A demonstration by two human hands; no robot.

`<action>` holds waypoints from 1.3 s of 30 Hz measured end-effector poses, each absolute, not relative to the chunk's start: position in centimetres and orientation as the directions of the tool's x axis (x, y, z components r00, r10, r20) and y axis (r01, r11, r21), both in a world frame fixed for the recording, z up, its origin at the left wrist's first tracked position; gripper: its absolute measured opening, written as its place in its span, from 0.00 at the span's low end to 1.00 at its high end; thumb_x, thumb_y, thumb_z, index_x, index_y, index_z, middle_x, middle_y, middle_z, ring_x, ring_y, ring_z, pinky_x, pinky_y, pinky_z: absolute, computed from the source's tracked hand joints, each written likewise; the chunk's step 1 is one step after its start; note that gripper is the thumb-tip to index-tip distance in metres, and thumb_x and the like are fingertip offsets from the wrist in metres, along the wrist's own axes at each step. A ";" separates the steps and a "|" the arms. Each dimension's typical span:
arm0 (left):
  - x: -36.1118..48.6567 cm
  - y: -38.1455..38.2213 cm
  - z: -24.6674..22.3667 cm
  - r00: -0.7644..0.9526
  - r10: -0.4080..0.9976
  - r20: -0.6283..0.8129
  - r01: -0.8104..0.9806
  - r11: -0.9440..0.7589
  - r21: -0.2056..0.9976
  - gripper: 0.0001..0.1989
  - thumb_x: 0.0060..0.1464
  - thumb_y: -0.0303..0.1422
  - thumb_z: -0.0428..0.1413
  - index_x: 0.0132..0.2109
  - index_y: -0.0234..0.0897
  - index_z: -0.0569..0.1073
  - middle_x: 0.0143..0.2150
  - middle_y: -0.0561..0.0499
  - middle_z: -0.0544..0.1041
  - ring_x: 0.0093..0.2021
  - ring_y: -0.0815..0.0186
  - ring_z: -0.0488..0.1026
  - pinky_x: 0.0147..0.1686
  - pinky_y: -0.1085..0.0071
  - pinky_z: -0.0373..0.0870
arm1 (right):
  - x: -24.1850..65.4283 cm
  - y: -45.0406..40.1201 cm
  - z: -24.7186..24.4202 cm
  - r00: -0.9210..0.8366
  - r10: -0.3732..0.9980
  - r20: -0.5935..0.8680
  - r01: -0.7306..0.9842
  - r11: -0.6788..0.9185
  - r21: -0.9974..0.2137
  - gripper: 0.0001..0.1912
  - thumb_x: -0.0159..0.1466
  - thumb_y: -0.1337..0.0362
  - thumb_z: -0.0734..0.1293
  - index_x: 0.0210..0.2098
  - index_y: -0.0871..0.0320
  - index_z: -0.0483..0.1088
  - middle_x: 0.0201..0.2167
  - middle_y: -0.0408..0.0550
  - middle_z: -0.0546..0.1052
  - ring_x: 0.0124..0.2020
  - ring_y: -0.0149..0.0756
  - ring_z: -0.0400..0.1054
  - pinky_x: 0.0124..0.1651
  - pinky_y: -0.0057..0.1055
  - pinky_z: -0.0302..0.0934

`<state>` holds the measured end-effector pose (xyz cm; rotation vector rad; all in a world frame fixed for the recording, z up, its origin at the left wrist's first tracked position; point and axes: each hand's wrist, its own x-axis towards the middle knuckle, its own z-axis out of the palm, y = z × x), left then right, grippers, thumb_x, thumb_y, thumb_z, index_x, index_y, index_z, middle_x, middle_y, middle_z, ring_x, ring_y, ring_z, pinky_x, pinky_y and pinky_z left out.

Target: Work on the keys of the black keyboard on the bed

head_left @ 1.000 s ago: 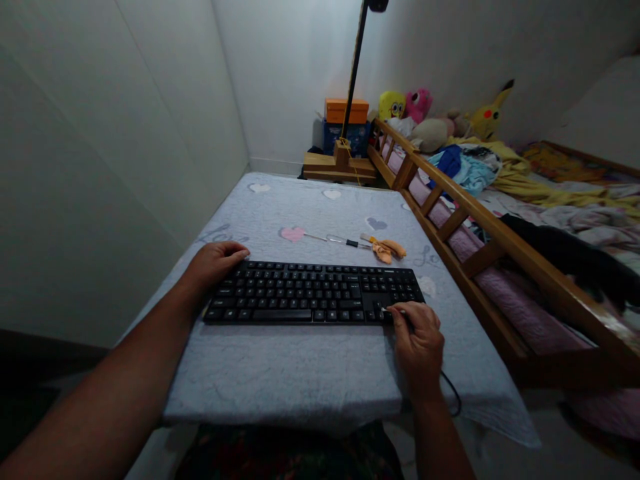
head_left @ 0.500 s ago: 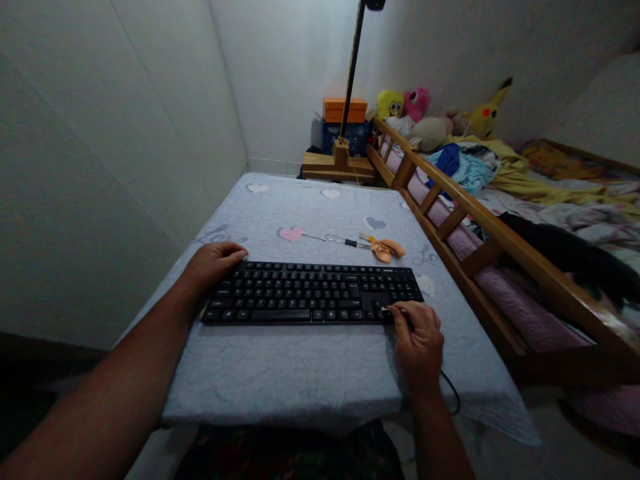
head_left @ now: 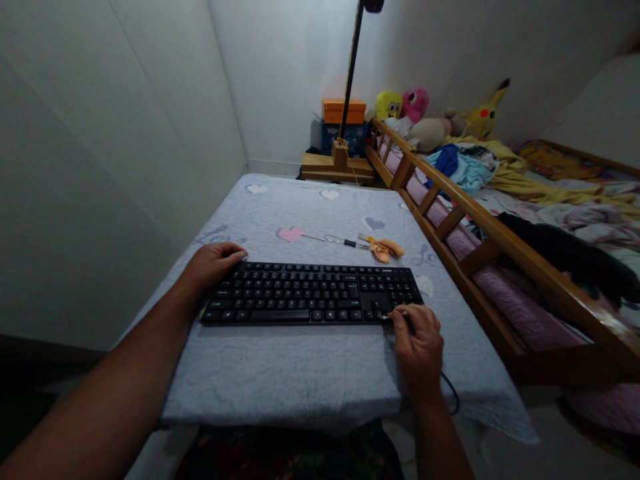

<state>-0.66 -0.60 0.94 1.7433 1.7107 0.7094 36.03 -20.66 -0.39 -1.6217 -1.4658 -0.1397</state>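
Note:
A black keyboard (head_left: 290, 293) lies flat on the cloth-covered table. My left hand (head_left: 213, 263) is closed at its upper left corner, thumb along the edge, the other fingers partly hidden. Over the arrow keys at the lower right, my right hand (head_left: 417, 337) pinches a small thin tool (head_left: 387, 316) with a pale tip; most of it is hidden in the fingers. The tip is at the keys. Beyond the keyboard lie a wire tool with a black grip (head_left: 350, 243), a thin stick (head_left: 313, 237), a small brush (head_left: 366, 237) and an orange cloth (head_left: 384, 249).
A black cable (head_left: 451, 393) curves out beside my right wrist. Along the right runs a wooden bed rail (head_left: 465, 193), with bedding and plush toys behind it. A pole on a wooden base (head_left: 337, 163) and an orange box (head_left: 344, 111) stand past the table's far edge.
The tip of the thin tool has shifted slightly down toward the keyboard's front edge, with my right hand. My left hand and the keyboard stay in place.

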 end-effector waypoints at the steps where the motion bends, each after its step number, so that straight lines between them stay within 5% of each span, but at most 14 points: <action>1: -0.7 -0.6 0.9 0.033 0.999 -0.031 0.682 0.001 0.732 0.20 0.44 0.49 0.57 0.36 0.38 0.80 0.31 0.52 0.81 0.34 0.59 0.76 0.36 0.68 0.69 | 36.0 -20.7 -0.4 0.287 0.732 0.618 0.833 0.127 -0.538 0.07 0.67 0.64 0.64 0.32 0.54 0.70 0.30 0.43 0.73 0.37 0.38 0.67 0.48 0.37 0.57; 39: -0.6 -0.7 1.1 0.029 0.999 -0.018 0.673 -0.007 0.740 0.19 0.43 0.49 0.57 0.35 0.38 0.80 0.31 0.51 0.81 0.33 0.59 0.75 0.37 0.67 0.69 | 36.8 -19.9 0.6 0.278 0.790 0.546 0.838 0.079 -0.540 0.09 0.66 0.61 0.64 0.31 0.54 0.72 0.31 0.45 0.76 0.37 0.40 0.68 0.47 0.39 0.57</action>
